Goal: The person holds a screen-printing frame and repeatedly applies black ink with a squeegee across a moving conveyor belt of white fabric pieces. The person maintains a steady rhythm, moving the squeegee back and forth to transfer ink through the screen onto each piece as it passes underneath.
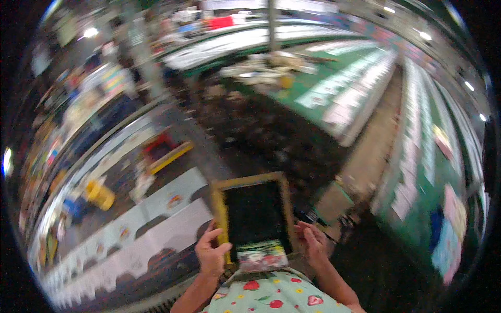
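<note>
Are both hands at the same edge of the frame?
No, the left hand is at the left edge of the frame, the right hand at the right edge.

No text, label, number or sign can be read, the small coloured prints (175,200) on the pale sheets (152,206) left of the wooden frame (218,201) showing only as blurred spots.
</note>
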A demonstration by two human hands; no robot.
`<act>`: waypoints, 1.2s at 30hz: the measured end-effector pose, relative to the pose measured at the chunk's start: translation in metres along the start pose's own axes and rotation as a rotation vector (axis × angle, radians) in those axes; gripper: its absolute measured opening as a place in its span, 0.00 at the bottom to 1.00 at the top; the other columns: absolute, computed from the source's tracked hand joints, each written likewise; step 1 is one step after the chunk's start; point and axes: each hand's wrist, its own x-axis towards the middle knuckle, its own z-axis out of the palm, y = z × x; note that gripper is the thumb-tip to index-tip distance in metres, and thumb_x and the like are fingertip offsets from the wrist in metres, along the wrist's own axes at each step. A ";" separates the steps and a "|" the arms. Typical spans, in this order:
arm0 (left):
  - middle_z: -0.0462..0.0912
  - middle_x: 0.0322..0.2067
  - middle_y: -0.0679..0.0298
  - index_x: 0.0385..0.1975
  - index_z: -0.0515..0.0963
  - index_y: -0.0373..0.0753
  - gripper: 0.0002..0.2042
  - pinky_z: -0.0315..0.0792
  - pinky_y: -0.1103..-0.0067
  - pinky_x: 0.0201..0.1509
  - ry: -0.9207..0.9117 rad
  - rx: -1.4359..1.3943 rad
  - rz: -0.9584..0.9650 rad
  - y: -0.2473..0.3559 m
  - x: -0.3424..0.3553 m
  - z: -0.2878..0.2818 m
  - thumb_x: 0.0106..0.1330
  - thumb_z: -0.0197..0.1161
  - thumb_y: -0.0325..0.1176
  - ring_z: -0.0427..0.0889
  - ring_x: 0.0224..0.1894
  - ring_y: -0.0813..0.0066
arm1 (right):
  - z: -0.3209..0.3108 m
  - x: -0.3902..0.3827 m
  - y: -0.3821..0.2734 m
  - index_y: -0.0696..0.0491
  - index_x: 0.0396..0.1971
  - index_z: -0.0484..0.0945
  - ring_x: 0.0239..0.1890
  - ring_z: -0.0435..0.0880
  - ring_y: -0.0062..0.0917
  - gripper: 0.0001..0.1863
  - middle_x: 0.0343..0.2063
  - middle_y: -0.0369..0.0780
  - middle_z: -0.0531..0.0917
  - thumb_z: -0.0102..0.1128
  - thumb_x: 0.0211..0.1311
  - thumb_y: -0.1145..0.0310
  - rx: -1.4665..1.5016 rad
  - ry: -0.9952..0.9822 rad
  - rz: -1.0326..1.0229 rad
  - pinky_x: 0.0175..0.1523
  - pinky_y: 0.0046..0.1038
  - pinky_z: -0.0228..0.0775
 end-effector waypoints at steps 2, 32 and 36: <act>0.74 0.81 0.47 0.60 0.87 0.32 0.30 0.66 0.63 0.86 0.076 -0.006 -0.017 0.010 -0.016 -0.010 0.54 0.75 0.10 0.73 0.82 0.58 | 0.009 0.012 0.009 0.58 0.67 0.86 0.58 0.89 0.24 0.20 0.58 0.39 0.92 0.60 0.89 0.61 -0.013 -0.050 0.042 0.67 0.30 0.78; 0.82 0.71 0.53 0.83 0.65 0.35 0.45 0.79 0.70 0.72 0.863 0.155 0.298 0.128 -0.195 -0.183 0.62 0.72 0.15 0.84 0.66 0.69 | 0.302 -0.052 0.023 0.56 0.75 0.81 0.68 0.86 0.37 0.31 0.67 0.44 0.88 0.69 0.84 0.53 -0.351 -0.725 0.154 0.73 0.41 0.75; 0.87 0.63 0.58 0.82 0.69 0.35 0.42 0.82 0.73 0.61 0.944 0.156 0.193 0.120 -0.209 -0.186 0.62 0.73 0.17 0.87 0.54 0.73 | 0.308 -0.048 0.029 0.57 0.74 0.82 0.65 0.87 0.36 0.29 0.66 0.43 0.88 0.67 0.86 0.54 -0.316 -0.879 0.205 0.71 0.41 0.76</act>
